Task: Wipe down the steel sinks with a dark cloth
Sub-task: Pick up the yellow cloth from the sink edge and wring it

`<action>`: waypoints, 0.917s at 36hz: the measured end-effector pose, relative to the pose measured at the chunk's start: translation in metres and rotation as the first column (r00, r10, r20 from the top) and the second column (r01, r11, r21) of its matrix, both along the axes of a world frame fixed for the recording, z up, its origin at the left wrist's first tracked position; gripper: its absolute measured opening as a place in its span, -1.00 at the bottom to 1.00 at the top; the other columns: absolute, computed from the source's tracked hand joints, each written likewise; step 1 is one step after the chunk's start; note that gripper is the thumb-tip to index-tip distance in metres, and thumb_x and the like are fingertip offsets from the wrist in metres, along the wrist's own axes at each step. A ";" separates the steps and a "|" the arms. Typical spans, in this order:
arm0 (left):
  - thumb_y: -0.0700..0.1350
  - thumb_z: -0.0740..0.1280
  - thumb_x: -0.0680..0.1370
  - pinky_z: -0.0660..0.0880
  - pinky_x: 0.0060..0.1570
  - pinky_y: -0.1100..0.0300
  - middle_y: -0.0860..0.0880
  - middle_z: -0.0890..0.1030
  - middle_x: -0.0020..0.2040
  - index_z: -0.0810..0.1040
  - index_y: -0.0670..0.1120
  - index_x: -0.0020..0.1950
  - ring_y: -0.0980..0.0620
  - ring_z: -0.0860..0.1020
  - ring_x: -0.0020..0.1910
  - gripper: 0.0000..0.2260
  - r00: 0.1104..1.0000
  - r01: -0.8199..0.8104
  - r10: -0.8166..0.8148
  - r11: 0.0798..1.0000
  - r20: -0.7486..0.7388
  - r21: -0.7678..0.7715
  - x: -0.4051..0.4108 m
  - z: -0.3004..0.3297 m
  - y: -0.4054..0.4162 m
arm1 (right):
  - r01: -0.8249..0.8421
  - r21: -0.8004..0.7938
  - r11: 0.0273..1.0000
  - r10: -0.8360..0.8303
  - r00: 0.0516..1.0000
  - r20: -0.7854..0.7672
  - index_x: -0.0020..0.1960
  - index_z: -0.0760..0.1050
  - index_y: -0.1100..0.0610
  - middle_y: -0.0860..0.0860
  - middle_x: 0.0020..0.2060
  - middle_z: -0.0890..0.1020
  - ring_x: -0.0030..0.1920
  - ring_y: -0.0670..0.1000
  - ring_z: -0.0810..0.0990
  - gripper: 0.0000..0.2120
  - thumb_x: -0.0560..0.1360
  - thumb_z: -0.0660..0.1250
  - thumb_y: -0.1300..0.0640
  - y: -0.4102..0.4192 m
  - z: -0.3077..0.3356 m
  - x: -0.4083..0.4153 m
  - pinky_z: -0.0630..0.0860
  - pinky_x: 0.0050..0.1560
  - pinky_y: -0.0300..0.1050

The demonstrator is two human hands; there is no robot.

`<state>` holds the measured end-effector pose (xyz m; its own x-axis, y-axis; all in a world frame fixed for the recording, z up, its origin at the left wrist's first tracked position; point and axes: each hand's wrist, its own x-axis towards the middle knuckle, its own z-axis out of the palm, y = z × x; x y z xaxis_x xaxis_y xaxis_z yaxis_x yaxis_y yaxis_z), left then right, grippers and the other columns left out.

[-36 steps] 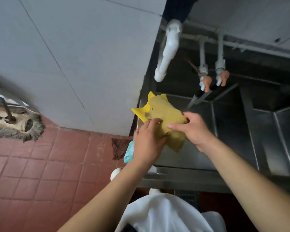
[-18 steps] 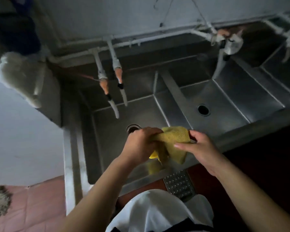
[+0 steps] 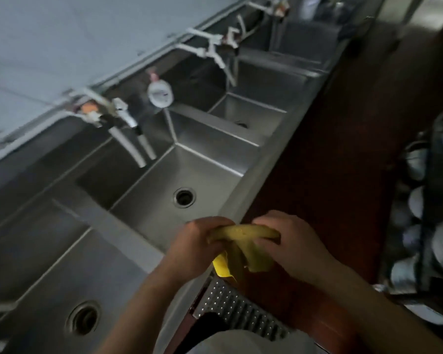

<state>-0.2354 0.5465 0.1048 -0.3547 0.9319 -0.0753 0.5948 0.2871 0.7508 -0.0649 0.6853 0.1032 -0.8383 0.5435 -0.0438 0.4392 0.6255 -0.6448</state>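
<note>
Yellow cloth [image 3: 243, 233] bunched btwn both hands, above front rim of steel sinks [image 3: 243, 200]. Left hand [image 3: 197, 249] and right hand [image 3: 294, 244] each closed tight on it. Drain [image 3: 184, 197] in basin just beyond; faucet spouts [image 3: 133, 146] at back.

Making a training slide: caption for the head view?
Both hands, left and right, twist a yellow cloth beside a row of steel sinks.

Commercial kitchen: long row of steel sinks [image 3: 210, 172], wall taps [image 3: 128, 129], red-tiled floor [image 3: 343, 149].
</note>
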 end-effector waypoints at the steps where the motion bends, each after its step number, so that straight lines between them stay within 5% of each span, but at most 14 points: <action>1: -0.28 0.49 0.39 0.55 -0.01 0.09 0.15 0.68 -0.09 0.65 0.02 0.07 0.18 0.63 -0.09 -0.68 0.999 0.034 -0.034 0.999 0.028 0.008 -0.002 -0.001 0.020 | 0.049 -0.038 0.998 -0.050 0.999 -0.020 0.19 0.63 0.04 -0.08 -0.01 0.63 0.01 0.01 0.60 -0.71 0.47 0.46 0.12 0.013 0.001 0.004 0.49 0.07 -0.03; 11: -0.26 0.49 0.42 0.43 -0.13 0.43 0.20 0.63 -0.10 0.61 0.07 0.03 0.19 0.60 -0.09 -0.71 0.945 0.231 -0.266 0.955 0.189 0.188 -0.037 0.000 0.207 | 0.300 -0.051 0.952 -0.304 0.948 -0.099 0.03 0.63 -0.14 -0.21 -0.07 0.63 -0.01 -0.20 0.60 -0.77 0.39 0.38 0.04 0.159 0.023 0.005 0.51 0.00 -0.17; 15: -0.25 0.47 0.44 0.49 -0.11 0.35 0.14 0.64 -0.10 0.62 0.06 0.02 0.16 0.61 -0.10 -0.75 0.888 0.311 -0.369 0.921 0.274 0.233 -0.045 0.004 0.297 | 0.460 -0.030 0.887 -0.459 0.873 -0.164 -0.05 0.55 -0.25 -0.17 -0.07 0.64 0.01 -0.15 0.61 -0.71 0.32 0.36 0.10 0.221 0.037 -0.002 0.51 0.06 -0.14; 22: -0.24 0.45 0.45 0.52 -0.09 0.32 0.16 0.65 -0.10 0.62 0.10 0.02 0.18 0.62 -0.08 -0.74 0.831 0.423 -0.474 0.878 0.292 0.223 -0.036 0.010 0.440 | 0.672 -0.099 0.733 -0.672 0.696 -0.251 -0.04 0.60 -0.07 -0.07 -0.03 0.61 0.03 -0.21 0.57 -0.62 0.35 0.50 0.38 0.324 0.029 0.006 0.44 0.07 -0.31; 29: -0.22 0.46 0.45 0.49 -0.10 0.38 0.17 0.65 -0.07 0.63 0.09 0.07 0.21 0.61 -0.08 -0.73 0.797 0.507 -0.529 0.848 0.292 0.152 -0.013 -0.011 0.578 | 0.693 -0.106 0.714 -0.698 0.688 -0.199 -0.06 0.59 -0.17 -0.11 -0.05 0.63 0.04 -0.07 0.59 -0.62 0.35 0.54 0.28 0.454 0.001 0.041 0.49 0.12 -0.07; 33: -0.21 0.46 0.47 0.49 -0.08 0.41 0.21 0.64 -0.03 0.61 0.17 0.05 0.23 0.61 -0.03 -0.71 0.810 0.496 -0.515 0.857 0.280 0.139 0.009 -0.020 0.663 | 0.731 -0.131 0.670 -0.733 0.622 -0.275 -0.02 0.52 -0.34 -0.13 0.03 0.57 0.10 -0.18 0.53 -0.50 0.34 0.55 0.24 0.543 -0.028 0.058 0.43 0.09 -0.32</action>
